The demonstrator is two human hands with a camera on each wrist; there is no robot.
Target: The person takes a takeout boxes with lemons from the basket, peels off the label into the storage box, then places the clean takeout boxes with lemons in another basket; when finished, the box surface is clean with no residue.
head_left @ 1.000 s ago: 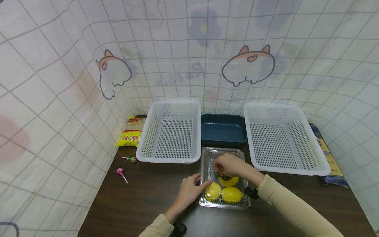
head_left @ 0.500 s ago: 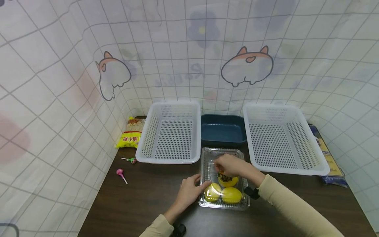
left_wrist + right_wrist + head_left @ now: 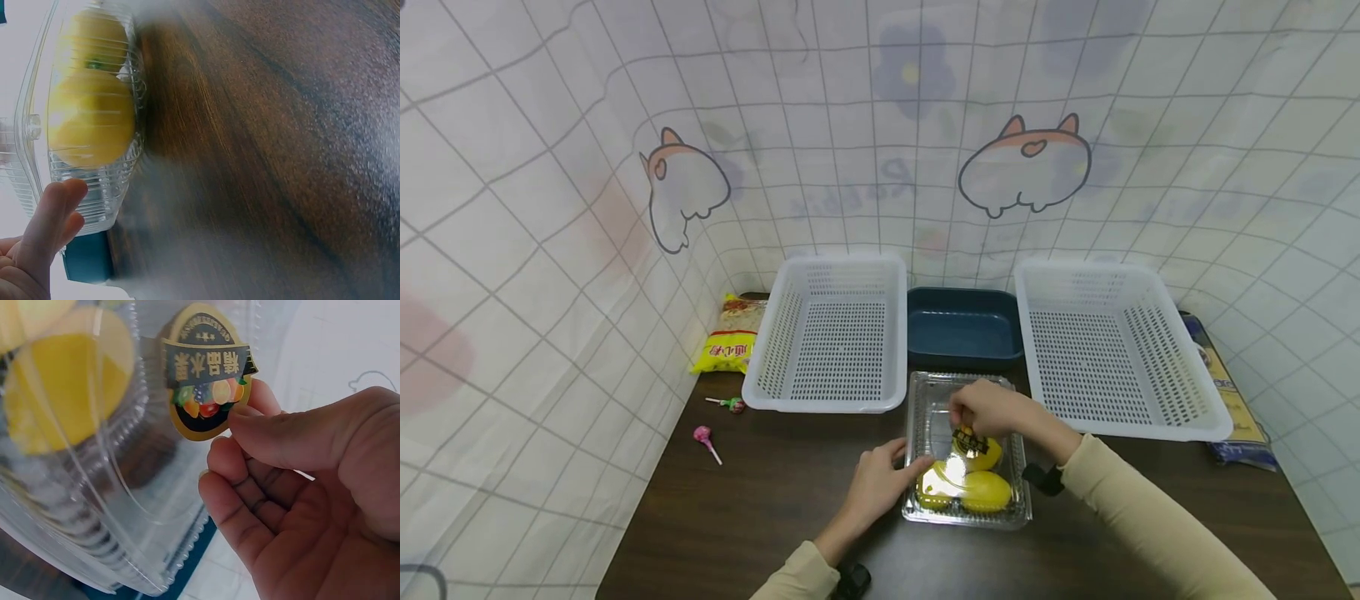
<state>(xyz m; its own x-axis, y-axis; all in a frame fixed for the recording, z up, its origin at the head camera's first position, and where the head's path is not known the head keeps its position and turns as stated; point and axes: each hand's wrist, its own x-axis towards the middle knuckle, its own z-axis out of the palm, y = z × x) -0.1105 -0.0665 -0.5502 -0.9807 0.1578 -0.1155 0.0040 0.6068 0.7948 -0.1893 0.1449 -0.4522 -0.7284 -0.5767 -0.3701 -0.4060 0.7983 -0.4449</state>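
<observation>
patterned cloth (image 3: 842,125) hangs behind and beside the dark wood table (image 3: 745,517). two white perforated baskets at the back, left basket (image 3: 838,350) and right basket (image 3: 1086,358), teal dish (image 3: 962,329) between them. clear container (image 3: 932,417) sits on the table in front of the dish, near the right basket's corner. yellow bag (image 3: 730,342) beside the left basket, blue-and-tan packet (image 3: 1240,421) partly behind the right one. left hand (image 3: 880,482) is at the container's left side, fingers extended against the wall, thumb over the lid, no grasp. right hand (image 3: 992,408) is over the lid, thumb and index pinching the oval label (image 3: 206,381); can't tell whether its far edge touches the plastic. three yellow fruits (image 3: 987,493) inside the container, toward the person. pink lollipop (image 3: 702,433) and green-wrapped lollipop (image 3: 735,405) on the table, well left of the hands.
</observation>
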